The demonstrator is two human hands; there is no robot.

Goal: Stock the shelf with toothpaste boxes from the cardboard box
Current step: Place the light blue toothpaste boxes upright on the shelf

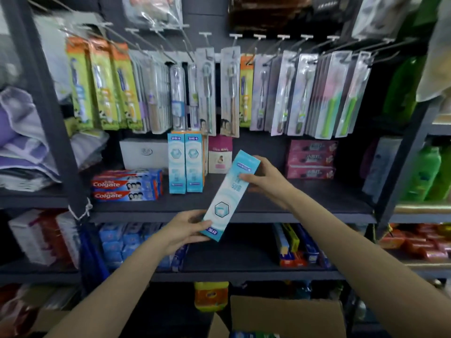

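Toothbrush packs (219,93) hang in a row from metal hooks (258,36) across the upper middle of the frame. Green bottles (424,176) stand at right centre. Folded purple and grey fabric (22,142) is piled at left centre. Red and orange packets (419,242) lie at lower right. A yellow-orange pack (211,296) sits at bottom centre, blurred.
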